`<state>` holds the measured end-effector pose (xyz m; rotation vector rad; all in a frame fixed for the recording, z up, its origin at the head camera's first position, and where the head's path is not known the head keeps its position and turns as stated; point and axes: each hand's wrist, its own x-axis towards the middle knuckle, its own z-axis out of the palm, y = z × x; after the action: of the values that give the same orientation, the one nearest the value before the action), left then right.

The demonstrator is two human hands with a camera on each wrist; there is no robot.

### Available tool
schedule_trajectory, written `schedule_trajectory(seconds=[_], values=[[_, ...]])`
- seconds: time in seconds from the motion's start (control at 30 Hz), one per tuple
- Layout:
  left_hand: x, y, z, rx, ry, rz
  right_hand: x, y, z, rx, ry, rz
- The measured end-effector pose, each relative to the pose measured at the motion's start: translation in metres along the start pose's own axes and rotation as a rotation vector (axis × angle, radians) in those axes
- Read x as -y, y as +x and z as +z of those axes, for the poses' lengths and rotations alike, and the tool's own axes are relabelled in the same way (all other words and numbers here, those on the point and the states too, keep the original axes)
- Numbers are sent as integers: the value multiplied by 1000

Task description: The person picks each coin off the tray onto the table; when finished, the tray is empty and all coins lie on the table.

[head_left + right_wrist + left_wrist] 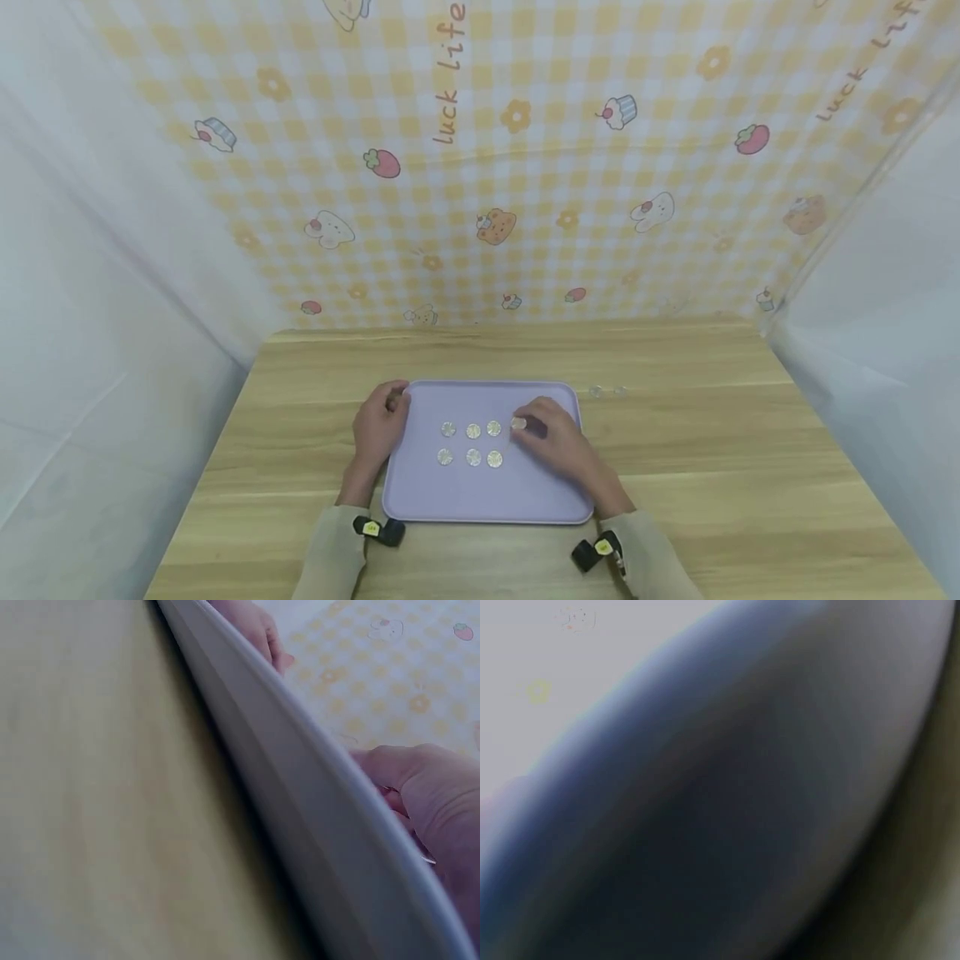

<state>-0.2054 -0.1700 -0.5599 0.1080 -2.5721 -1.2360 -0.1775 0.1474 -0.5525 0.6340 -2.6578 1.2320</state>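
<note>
My right hand (pixel 557 437) is over the right part of a lilac tray (pixel 480 500), pinching a round, shiny coin (pixel 518 423) between thumb and fingertips. In the head view this coin lines up with the upper of two rows of coins on the tray, just right of a coin (pixel 493 428). The lower row ends at another coin (pixel 494 459). My left hand (pixel 379 423) holds the tray's left edge, fingers curled at the rim. In the right wrist view the tray's side wall (pixel 300 795) partly covers the right hand (pixel 442 802); the held coin is mostly hidden there.
Two small round pieces, one clearer (pixel 595 391) and one fainter (pixel 619 390), lie on the wooden table (pixel 712 467) beyond the tray's upper right corner. A checked cloth (pixel 450 192) hangs behind the table, with white sheets at both sides. The left wrist view is mostly blurred.
</note>
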Motion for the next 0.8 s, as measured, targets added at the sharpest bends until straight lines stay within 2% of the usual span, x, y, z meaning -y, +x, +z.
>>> schedule_trajectory(seconds=[0.1, 0.27, 0.47, 0.8], values=[[0, 0, 0, -3, 3, 0, -7, 2, -7, -70, -32, 4], [-1, 0, 1, -9, 0, 8, -25, 3, -15, -237, -82, -14], [-1, 0, 2, -1, 1, 11, -43, 1, -21, -425, -34, -42], [0, 0, 1, 6, 6, 3, -52, -2, -31, -467, -5, 74]])
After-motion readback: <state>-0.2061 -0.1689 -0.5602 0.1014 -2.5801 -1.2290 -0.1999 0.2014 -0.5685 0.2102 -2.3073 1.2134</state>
